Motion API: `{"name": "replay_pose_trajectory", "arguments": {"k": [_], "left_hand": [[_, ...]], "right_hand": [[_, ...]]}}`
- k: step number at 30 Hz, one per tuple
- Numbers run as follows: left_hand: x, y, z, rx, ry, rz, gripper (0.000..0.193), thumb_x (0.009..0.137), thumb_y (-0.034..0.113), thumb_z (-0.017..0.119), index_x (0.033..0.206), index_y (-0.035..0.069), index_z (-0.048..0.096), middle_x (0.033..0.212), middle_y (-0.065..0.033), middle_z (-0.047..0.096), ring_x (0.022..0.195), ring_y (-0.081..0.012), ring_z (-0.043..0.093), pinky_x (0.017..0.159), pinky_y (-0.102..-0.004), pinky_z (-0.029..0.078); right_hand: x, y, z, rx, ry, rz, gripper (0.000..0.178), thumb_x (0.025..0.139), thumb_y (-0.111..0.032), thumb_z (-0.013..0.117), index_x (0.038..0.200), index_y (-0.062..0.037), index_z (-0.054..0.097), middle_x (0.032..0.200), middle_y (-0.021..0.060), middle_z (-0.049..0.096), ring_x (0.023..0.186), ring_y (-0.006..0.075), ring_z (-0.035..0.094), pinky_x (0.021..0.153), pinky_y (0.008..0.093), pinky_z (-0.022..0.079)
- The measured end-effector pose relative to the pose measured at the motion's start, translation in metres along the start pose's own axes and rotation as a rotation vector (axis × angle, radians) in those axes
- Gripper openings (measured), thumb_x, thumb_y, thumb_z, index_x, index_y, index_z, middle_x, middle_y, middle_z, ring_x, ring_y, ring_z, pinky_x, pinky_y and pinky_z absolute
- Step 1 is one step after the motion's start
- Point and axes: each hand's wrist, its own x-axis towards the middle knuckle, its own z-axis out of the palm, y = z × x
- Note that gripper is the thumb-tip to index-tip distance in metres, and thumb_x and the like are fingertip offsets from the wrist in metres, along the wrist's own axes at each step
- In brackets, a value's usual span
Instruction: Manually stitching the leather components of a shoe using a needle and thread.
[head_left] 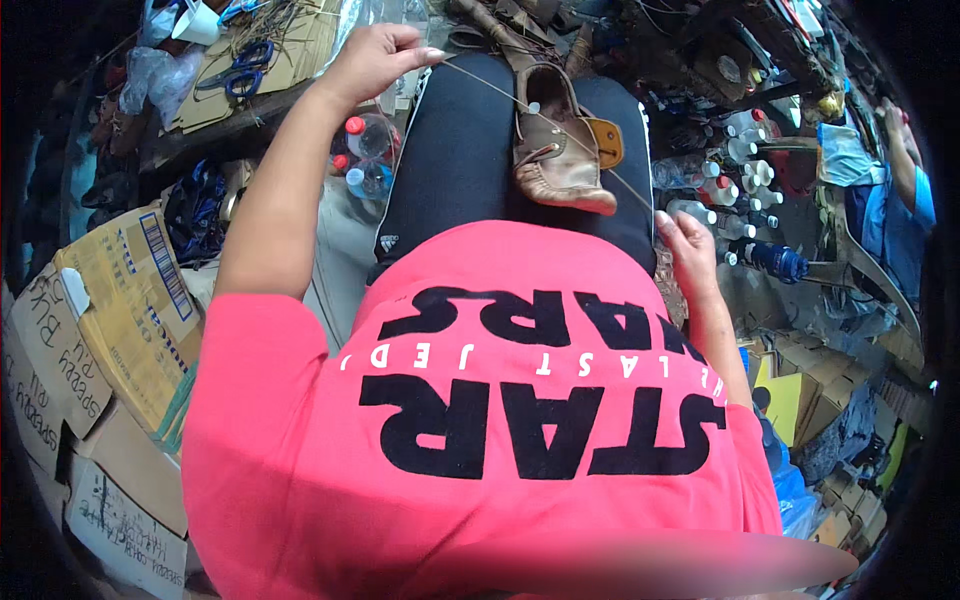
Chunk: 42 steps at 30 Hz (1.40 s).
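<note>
A brown leather shoe [562, 178], moccasin-like with a gathered seam at its toe, rests between my thighs with the toe toward me. An orange-tan leather piece with small holes [606, 144] sticks out at its right side. A thin tan thread [485, 80] stretches across the shoe, slanting from upper left to lower right. My left hand [385, 58] pinches the thread's far-left end, raised beyond my left knee. Beside my right thigh, my right hand [688, 245] has its fingers closed on the other end. How the thread passes through the leather is too small to tell.
Blue-handled scissors [245, 74] lie on cardboard sheets [205, 105] at the far left. Plastic bottles [372, 140] stand by my left leg, with several more [745, 185] at right. Cardboard boxes [130, 300] fill the near left. Another person's arm [903, 155] shows at far right.
</note>
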Motion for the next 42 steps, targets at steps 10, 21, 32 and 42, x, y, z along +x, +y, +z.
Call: {"name": "replay_pose_trajectory", "arguments": {"k": [10, 21, 32, 42], "left_hand": [[-0.016, 0.038, 0.005, -0.456, 0.050, -0.110, 0.028, 0.092, 0.033, 0.056, 0.103, 0.009, 0.065, 0.088, 0.0008, 0.057, 0.074, -0.0071, 0.051, 0.067, -0.0250, 0.041], [-0.060, 0.146, -0.007, -0.434, -0.852, 0.523, 0.033, 0.083, 0.032, 0.069, 0.078, 0.000, 0.062, 0.066, -0.0091, 0.056, 0.064, -0.0210, 0.056, 0.060, -0.0329, 0.044], [-0.132, -0.044, -0.121, 0.050, 0.249, -0.469, 0.026, 0.079, 0.027, 0.071, 0.093, 0.006, 0.071, 0.085, -0.0085, 0.069, 0.080, -0.0170, 0.065, 0.075, -0.0301, 0.050], [-0.094, -0.102, -0.097, 0.538, 0.563, -0.290, 0.018, 0.076, 0.020, 0.072, 0.089, 0.008, 0.068, 0.089, -0.0127, 0.062, 0.088, -0.0316, 0.061, 0.079, -0.0392, 0.049]], "right_hand": [[-0.029, -0.100, -0.051, -0.098, -0.536, 0.114, 0.022, 0.087, -0.021, 0.063, 0.090, 0.0004, 0.066, 0.082, 0.0028, 0.063, 0.073, 0.0105, 0.055, 0.067, 0.0252, 0.044], [-0.009, -0.194, -0.032, -0.071, -0.383, -0.547, 0.044, 0.082, -0.043, 0.066, 0.080, 0.0012, 0.067, 0.080, 0.0091, 0.061, 0.078, 0.0186, 0.055, 0.073, 0.0303, 0.040], [0.032, -0.142, -0.013, -0.089, -0.299, -0.200, 0.021, 0.091, -0.022, 0.058, 0.087, -0.0024, 0.064, 0.074, -0.0043, 0.052, 0.066, 0.0037, 0.042, 0.059, 0.0205, 0.032], [0.024, -0.144, 0.008, -0.200, -0.369, -0.164, 0.024, 0.089, -0.023, 0.065, 0.089, 0.0010, 0.065, 0.082, -0.0007, 0.055, 0.073, 0.0069, 0.048, 0.065, 0.0216, 0.038]]}}
